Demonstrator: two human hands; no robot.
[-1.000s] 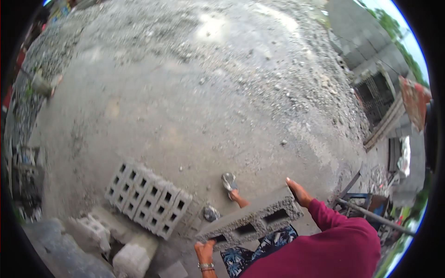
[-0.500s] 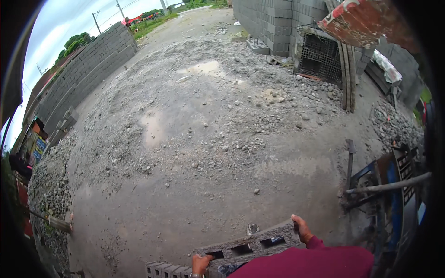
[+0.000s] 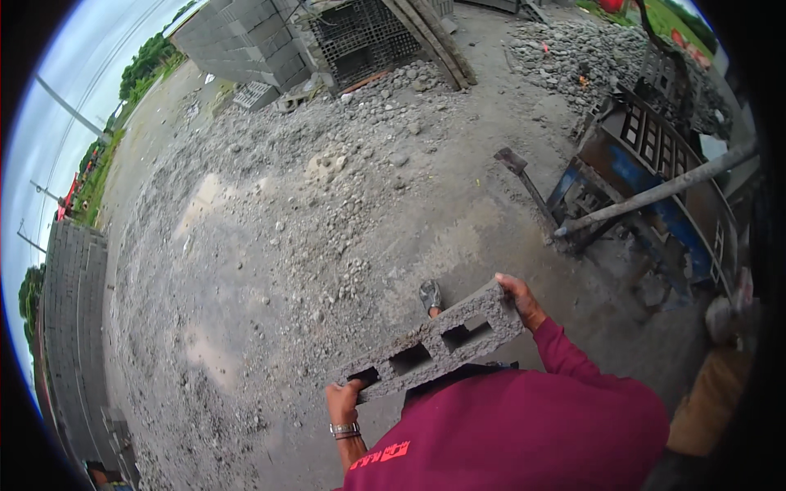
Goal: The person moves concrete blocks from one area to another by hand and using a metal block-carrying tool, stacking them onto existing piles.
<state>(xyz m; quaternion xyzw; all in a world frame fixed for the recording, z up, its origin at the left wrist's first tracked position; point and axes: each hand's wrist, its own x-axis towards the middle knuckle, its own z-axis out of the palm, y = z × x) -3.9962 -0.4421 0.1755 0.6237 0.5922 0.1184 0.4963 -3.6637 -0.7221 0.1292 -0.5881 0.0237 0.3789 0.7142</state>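
A grey concrete hollow block [image 3: 426, 348] is held in front of my body, its right end higher in the picture than its left. Several rectangular holes run through it. My left hand [image 3: 343, 399] grips the left end, with fingers reaching into the end hole. Round that wrist are a metal watch and a thin band. At the opposite end my right hand [image 3: 521, 299] is closed over the block's edge. One of my shoes [image 3: 430, 295] shows just beyond the block. Part of the block's near side is hidden by my maroon shirt.
A blue, rusty metal machine [image 3: 655, 176] with a long pipe handle [image 3: 663, 192] stands to the right. Gravel [image 3: 352, 245] and puddles [image 3: 209, 356] cover the ground ahead. Stacked block walls [image 3: 241, 41] rise at the back and left. Behind the machine, another person's tan-clothed leg [image 3: 708, 401] shows.
My view has swung to the right, bringing the machine nearer the middle. The block, still in both hands, is now raised and farther into view; the block stack at the lower edge has left the picture.
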